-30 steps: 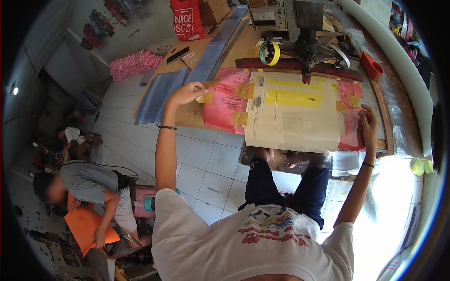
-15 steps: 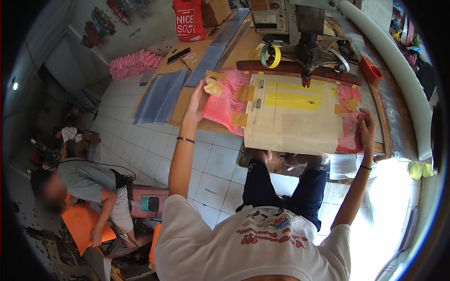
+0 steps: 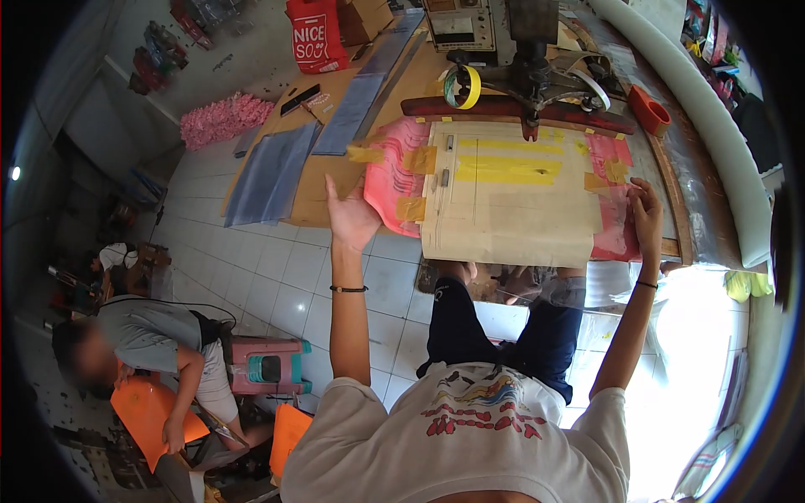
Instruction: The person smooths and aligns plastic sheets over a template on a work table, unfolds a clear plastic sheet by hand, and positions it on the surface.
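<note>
A beige board with yellow tape strips and pencil lines lies on the table's near side. Pink translucent plastic sheet sticks out on both its sides, fixed with brown tape. My left hand is at the sheet's left edge, palm up and thumb apart; its fingertips are partly hidden by the sheet. At the right edge my right hand has its fingers bent around the pink plastic. Just beyond the board stands a dark metal press head above a dark red bar.
Rolls of tape hang on the press, and an orange-red tape ring lies to the right. Blue-grey plastic sheets and a phone are on the left. A co-worker handles an orange sheet at lower left.
My left hand has moved down along the sheet's left edge, away from the loose brown tape, which now lies flatter at the corner. My right hand stays at the right edge.
</note>
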### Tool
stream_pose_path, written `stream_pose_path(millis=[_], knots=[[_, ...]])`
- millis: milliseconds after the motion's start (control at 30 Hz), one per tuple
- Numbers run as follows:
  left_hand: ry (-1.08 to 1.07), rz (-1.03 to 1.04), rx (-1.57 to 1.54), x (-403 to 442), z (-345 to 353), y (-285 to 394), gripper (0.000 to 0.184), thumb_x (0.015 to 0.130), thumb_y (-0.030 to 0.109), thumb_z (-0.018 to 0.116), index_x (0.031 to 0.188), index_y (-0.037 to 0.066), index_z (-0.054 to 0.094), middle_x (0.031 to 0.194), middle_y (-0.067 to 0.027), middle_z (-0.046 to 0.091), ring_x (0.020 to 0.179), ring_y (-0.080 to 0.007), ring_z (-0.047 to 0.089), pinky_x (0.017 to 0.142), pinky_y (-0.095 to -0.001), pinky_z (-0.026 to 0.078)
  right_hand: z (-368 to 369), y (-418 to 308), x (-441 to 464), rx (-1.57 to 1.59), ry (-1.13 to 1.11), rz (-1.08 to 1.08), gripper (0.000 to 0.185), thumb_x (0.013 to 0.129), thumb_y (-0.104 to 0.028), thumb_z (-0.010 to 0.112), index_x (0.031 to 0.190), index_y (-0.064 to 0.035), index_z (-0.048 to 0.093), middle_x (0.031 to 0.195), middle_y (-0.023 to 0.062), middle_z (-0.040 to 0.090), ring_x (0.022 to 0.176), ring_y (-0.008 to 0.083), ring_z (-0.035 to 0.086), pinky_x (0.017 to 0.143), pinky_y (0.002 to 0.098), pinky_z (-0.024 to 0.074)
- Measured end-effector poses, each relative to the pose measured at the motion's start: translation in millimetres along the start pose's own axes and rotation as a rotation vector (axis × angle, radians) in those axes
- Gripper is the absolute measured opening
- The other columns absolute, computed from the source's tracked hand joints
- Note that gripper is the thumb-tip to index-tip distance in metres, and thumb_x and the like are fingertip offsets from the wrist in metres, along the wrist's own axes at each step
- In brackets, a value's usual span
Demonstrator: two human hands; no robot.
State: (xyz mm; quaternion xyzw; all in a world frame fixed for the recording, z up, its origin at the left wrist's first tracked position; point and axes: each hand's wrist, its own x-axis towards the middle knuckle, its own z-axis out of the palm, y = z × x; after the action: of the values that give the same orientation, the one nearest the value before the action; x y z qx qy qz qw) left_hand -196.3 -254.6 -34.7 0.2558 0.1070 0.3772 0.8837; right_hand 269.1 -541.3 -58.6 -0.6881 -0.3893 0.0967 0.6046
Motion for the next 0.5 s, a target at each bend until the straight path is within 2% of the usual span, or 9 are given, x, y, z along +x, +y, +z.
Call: stream_pose_path(millis=[67,167,267,367,467,500], knots=[[0.019,0.009,-0.034,5,4,-12,0.085,0.092,0.069,0.036,0.146,0.002,0.033,0.148,-0.0145,0.040,0.136,-0.0308,0.036,0.112,-0.0486,0.031,0,0,0,0.004,0.008,-0.002,0.025,0.096,-0.006,0.054,0.120,-0.0029,0.059,0.086,-0.0033,0.059,0.063,0.0017,0.049,0.052,0.0181,0.0381],[-0.014,0.180,0.037,18,-12,-30,0.072,0.099,0.054,0.033,0.149,0.002,0.027,0.154,-0.0154,0.030,0.142,-0.0332,0.027,0.116,-0.0502,0.023,-1,-1,-1,0.019,0.009,0.010,0.025,0.096,-0.006,0.054,0.120,-0.0029,0.059,0.087,-0.0029,0.060,0.064,0.0019,0.049,0.053,0.0180,0.0383],[-0.431,-0.080,-0.343,31,-45,-40,0.064,0.101,0.047,0.034,0.148,0.003,0.029,0.154,-0.0144,0.031,0.140,-0.0344,0.031,0.116,-0.0499,0.026,-1,0,-1,0.031,0.008,0.017,0.025,0.096,-0.006,0.054,0.120,-0.0028,0.059,0.088,-0.0024,0.060,0.066,0.0021,0.049,0.054,0.0182,0.0389],[-0.365,-0.078,-0.344,41,-59,-58,0.061,0.100,0.044,0.038,0.144,0.001,0.035,0.150,-0.0130,0.039,0.135,-0.0313,0.038,0.112,-0.0470,0.033,-2,-1,-1,0.045,0.002,0.017,0.025,0.096,-0.006,0.054,0.120,-0.0029,0.059,0.089,-0.0018,0.061,0.067,0.0026,0.050,0.055,0.0185,0.0396],[0.189,0.111,0.188,48,-58,-74,0.054,0.099,0.040,0.041,0.138,0.002,0.044,0.140,-0.0103,0.051,0.126,-0.0270,0.050,0.108,-0.0428,0.040,-3,0,-3,0.033,0.001,0.019,0.025,0.096,-0.006,0.053,0.120,-0.0031,0.059,0.089,-0.0013,0.062,0.067,0.0031,0.051,0.056,0.0190,0.0404],[0.226,0.000,0.278,51,-56,-74,0.050,0.098,0.039,0.044,0.133,0.002,0.047,0.133,-0.0110,0.055,0.115,-0.0266,0.055,0.097,-0.0427,0.045,-3,-1,-3,0.025,0.001,0.015,0.025,0.096,-0.006,0.053,0.121,-0.0032,0.059,0.089,-0.0012,0.062,0.067,0.0032,0.051,0.056,0.0192,0.0406]])
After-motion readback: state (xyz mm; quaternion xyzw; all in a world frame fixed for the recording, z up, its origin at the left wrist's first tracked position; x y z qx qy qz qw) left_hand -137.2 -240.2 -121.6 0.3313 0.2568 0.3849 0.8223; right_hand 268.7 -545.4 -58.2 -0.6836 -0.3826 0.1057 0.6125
